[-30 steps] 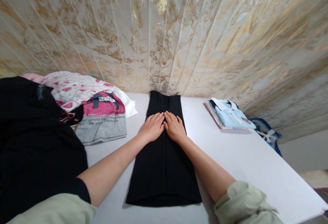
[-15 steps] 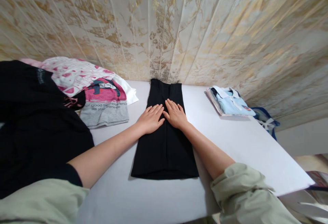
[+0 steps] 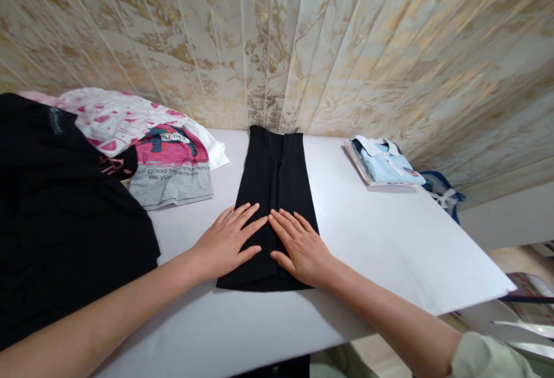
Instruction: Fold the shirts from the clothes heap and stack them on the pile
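Note:
A black garment [image 3: 276, 182], folded into a long piece that widens toward me, lies flat on the white table [image 3: 367, 239]. Its exact kind is hard to make out. My left hand [image 3: 231, 239] presses on its lower left part, fingers spread. On the lower right part rests my right hand [image 3: 300, 245], palm down with fingers stretched out. The fingertips of both hands come close together near the lengthwise crease. Neither hand grips the cloth.
At the left, a large black cloth [image 3: 73, 222] lies beside a grey and pink printed shirt [image 3: 173, 173] and a white and pink patterned cloth [image 3: 112, 115]. A stack of folded clothes [image 3: 385, 161] sits at the right back. A patterned wall [image 3: 277, 49] rises behind the table.
Both hands have slid toward me along the black garment, from its middle to its lower part. The garment stays flat. The view has shifted slightly.

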Demonstrator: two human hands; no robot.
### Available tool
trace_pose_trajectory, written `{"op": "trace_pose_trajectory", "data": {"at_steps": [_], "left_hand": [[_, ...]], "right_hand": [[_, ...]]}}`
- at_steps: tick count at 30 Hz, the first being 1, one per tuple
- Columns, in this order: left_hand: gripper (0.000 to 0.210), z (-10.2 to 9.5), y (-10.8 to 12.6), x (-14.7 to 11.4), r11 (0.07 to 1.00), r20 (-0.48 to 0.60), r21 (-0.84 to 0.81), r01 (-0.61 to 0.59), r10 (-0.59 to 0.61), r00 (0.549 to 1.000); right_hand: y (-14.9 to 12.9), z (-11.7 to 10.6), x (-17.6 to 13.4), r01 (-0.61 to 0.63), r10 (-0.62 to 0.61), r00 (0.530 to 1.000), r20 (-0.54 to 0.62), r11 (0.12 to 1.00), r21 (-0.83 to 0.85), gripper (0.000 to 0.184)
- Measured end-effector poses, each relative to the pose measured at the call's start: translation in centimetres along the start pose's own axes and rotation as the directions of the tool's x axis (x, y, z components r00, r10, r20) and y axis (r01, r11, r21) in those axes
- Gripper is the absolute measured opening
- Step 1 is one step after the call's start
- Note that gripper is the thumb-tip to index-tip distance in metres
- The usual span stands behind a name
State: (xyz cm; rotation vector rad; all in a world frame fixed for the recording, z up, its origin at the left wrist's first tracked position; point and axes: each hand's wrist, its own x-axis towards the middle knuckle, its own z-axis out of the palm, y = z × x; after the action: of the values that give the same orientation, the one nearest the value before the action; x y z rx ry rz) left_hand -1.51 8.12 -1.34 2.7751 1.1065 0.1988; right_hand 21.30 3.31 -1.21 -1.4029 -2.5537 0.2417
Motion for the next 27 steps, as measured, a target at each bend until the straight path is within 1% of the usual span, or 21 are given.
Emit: {"op": "trace_pose_trajectory", "data": {"at_steps": [2,4,5,6,8,10,12,13,15,18,21,24,27], "left_hand": [[0.047,-0.8,-0.2,0.0,0.999,0.004,-0.036,0.0,0.0,1.0],[0.038,-1.5,-0.4,1.0,0.998,-0.014,-0.063,0.011,-0.012,1.0],[0.037,-1.7,-0.4,1.8,0.997,-0.031,-0.074,0.018,-0.021,0.999],[0.038,-1.7,-0.5,2.8,0.996,-0.048,-0.081,0.024,-0.028,0.998],[0.043,-1.2,-0.4,4.9,0.996,-0.066,-0.084,0.041,-0.047,0.997],[0.05,-0.3,-0.1,6.8,0.996,-0.055,-0.057,0.071,-0.074,0.996],[0.058,0.7,0.3,7.8,0.995,-0.05,-0.009,0.094,-0.095,0.994],[0.061,1.1,0.5,7.9,0.995,-0.051,0.014,0.099,-0.098,0.994],[0.065,1.6,0.9,7.6,0.995,-0.056,0.048,0.09,-0.087,0.995],[0.069,1.9,1.2,6.1,0.996,-0.063,0.071,0.055,-0.051,0.997],[0.073,2.1,1.5,4.6,0.997,-0.076,0.077,0.016,-0.01,0.997],[0.077,2.3,1.7,3.9,0.998,-0.075,0.066,0.0,0.005,0.997],[0.078,2.3,1.8,3.9,0.999,-0.06,0.054,0.004,-0.001,0.998]], "right_hand": [[-0.6,-0.6,-1.1,0.028,-0.03,0.999,0.032,0.998,0.058,0.068],[-0.4,-1.3,-1.4,0.04,-0.049,0.997,0.056,0.988,0.152,0.06],[0.1,-1.8,-1.1,0.032,-0.043,0.998,0.049,0.977,0.211,0.054],[0.7,-2.2,-0.7,0.016,-0.023,0.999,0.024,0.963,0.269,0.049],[2.6,-2.7,0.8,-0.03,0.059,0.996,-0.073,0.935,0.354,0.042],[4.6,-2.8,2.6,-0.071,0.15,0.971,-0.186,0.926,0.371,0.039],[6.3,-2.4,4.2,-0.11,0.207,0.948,-0.242,0.925,0.363,0.04],[6.9,-2.0,4.9,-0.119,0.215,0.945,-0.247,0.928,0.353,0.041],[7.2,-1.2,5.7,-0.116,0.189,0.956,-0.225,0.946,0.301,0.043],[6.5,-0.3,6.0,-0.093,0.114,0.984,-0.138,0.984,0.153,0.048],[5.6,-0.1,6.0,-0.077,0.079,0.995,-0.057,0.996,0.043,0.051],[5.3,-0.2,6.1,-0.091,0.091,0.995,-0.032,0.996,0.003,0.051],[5.6,-0.4,6.4,-0.11,0.11,0.993,-0.032,0.994,0.005,0.051]]}}
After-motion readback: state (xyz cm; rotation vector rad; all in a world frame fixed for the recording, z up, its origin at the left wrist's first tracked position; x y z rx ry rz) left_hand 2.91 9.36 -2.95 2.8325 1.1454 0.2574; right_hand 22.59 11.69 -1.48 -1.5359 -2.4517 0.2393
